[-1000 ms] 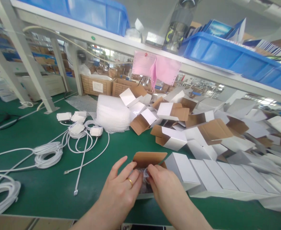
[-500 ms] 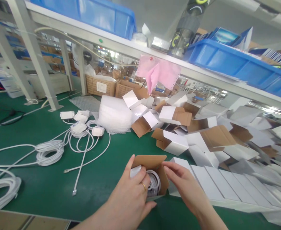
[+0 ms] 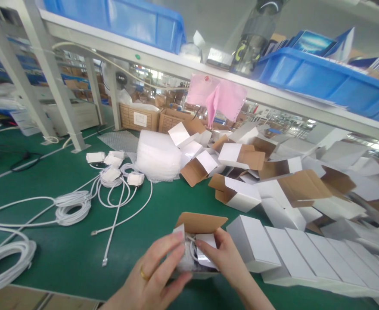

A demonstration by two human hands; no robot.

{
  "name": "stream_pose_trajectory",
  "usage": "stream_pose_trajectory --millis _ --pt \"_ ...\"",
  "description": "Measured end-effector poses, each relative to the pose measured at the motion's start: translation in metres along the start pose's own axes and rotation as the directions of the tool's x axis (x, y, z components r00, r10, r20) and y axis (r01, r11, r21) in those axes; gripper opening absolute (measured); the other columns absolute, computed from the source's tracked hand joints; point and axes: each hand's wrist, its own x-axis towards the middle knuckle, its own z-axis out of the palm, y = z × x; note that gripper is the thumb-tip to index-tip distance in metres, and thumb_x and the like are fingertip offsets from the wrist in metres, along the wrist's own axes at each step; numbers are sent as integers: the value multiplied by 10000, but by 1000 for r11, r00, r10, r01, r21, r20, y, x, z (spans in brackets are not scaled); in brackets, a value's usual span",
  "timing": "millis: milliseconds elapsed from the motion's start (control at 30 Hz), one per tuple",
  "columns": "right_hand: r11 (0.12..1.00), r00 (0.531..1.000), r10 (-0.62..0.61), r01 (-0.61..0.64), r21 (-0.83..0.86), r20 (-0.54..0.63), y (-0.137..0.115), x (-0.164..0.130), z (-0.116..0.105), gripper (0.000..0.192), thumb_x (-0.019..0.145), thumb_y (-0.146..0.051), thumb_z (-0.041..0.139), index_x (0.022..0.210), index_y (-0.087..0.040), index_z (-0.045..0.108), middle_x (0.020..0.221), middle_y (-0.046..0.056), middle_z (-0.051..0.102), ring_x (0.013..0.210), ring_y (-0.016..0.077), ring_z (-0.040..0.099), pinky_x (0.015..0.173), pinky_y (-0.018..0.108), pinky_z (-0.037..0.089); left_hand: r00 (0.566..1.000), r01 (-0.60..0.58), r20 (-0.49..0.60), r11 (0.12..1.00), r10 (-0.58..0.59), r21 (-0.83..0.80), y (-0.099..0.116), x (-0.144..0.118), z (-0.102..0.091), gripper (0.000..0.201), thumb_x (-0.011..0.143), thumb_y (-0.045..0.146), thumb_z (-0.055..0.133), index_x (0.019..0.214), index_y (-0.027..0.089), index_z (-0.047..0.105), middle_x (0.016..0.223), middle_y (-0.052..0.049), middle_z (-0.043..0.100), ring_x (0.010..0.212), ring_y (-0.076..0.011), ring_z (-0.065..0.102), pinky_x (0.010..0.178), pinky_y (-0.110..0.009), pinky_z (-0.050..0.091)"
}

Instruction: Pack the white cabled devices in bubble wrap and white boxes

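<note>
In front of me stands a small white cardboard box (image 3: pixel 204 223), its brown-lined lid raised at the back. A coiled white cable (image 3: pixel 193 249) and clear bubble wrap show inside, partly covered. My left hand (image 3: pixel 159 269), with a ring on one finger, grips the box's left side, fingers at the side flap and thumb low at the front. At the right side my right hand (image 3: pixel 223 254) pinches the white side flap (image 3: pixel 205 247), which is folded inward over the contents. My hands hide much of the box's sides.
Closed white boxes (image 3: pixel 293 254) stand in a row to the right, with a heap of open boxes (image 3: pixel 237 191) behind. Coiled white cables (image 3: pixel 73 209) with white adapters lie left, near stacked bubble wrap (image 3: pixel 159 155). Blue bins (image 3: pixel 325 82) sit on the shelf above.
My left hand has drawn back from inside the box to its left side. My right hand has moved left and folded the right flap inward over the cable.
</note>
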Motion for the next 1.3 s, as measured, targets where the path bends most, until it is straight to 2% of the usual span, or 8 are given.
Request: stream_pose_trajectory --millis 133,300,433,533,667,900,1100,1300 --pt "981 982 -182 178 -75 -55 4 -2 -9 379 802 -359 791 1152 -218 749 1248 121 730 1205 343 650 1101 530 451 996 -78 45 995 81 -58 2 -17 34 329 1062 188 376 1260 109 626 1106 -113 765 1180 -208 680 1131 -388 510" --pt "748 770 -501 615 -251 395 2 -24 -37 443 959 -473 671 1391 -390 616 1507 64 563 1478 295 403 1197 520 355 991 14 135 990 5 -140 2 -14 38 291 1023 187 436 1197 231 665 1075 -70 778 1061 -212 731 1022 -369 592" --pt "711 785 -415 596 -375 460 2 -38 -44 510 951 -392 682 1443 -349 554 1592 90 452 1534 315 280 1226 617 208 996 -73 40 972 83 -221 2 -19 14 265 1022 157 441 1145 229 664 884 -41 779 834 -153 755 920 -273 617" --pt "667 804 -360 577 -472 474 -1 -40 -37 551 825 -268 809 1347 -299 638 1579 120 464 1514 331 324 1208 597 287 996 -89 -16 970 87 -226 -5 -19 -5 298 1020 205 496 1292 247 610 954 -35 783 835 -148 748 933 -277 613" --pt "617 812 -385 580 -532 439 -10 -38 -31 517 823 -295 842 1313 -313 675 1533 107 525 1456 300 430 1179 504 398 930 0 368 998 24 -67 -20 1 -15 558 934 397 687 1442 221 534 1416 -127 633 1283 -290 620 1068 -471 554" --pt "467 724 -506 687 -556 469 -12 -36 -34 418 1008 -398 599 1409 -280 611 1507 110 557 1469 245 420 1168 424 426 928 -43 369 998 57 -45 -26 8 -8 415 983 199 622 1395 183 573 1354 -111 680 1272 -238 627 1078 -380 552" --pt "312 687 -510 708 -633 517 10 -41 -32 558 976 -375 650 1499 -258 494 1584 131 454 1517 302 319 1175 508 400 898 -75 429 995 94 -62 -29 -6 -8 538 984 174 590 1507 186 460 1486 -115 577 1409 -250 508 1163 -426 465" --pt "117 607 -689 632 -766 396 48 -50 -10 579 954 -357 593 1513 -283 460 1501 129 558 1362 333 543 984 486 557 930 -198 314 980 191 -8 -35 -14 1 444 1034 104 422 1452 209 532 1439 -48 627 1416 -197 498 1219 -396 383"
